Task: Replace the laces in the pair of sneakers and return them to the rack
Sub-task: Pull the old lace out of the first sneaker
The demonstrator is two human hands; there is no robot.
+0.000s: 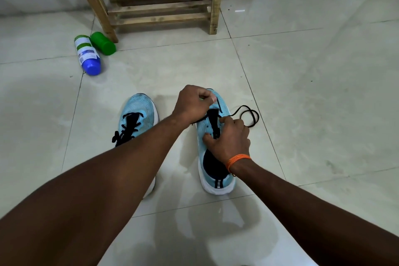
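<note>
Pinching the black lace, left hand covers the right sneaker toe; right hand grips its eyelet edge; left forearm hides the left sneaker heel.

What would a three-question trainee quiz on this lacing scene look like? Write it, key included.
1. True or false: the left sneaker already has its lace crossed through the eyelets.
2. Which hand pinches the black lace above the toe of the right sneaker? A) left hand B) right hand
3. Fill in: the two bottles lie on the floor beside a leg of the wooden ____.

Key: 1 true; 2 A; 3 rack.
</note>
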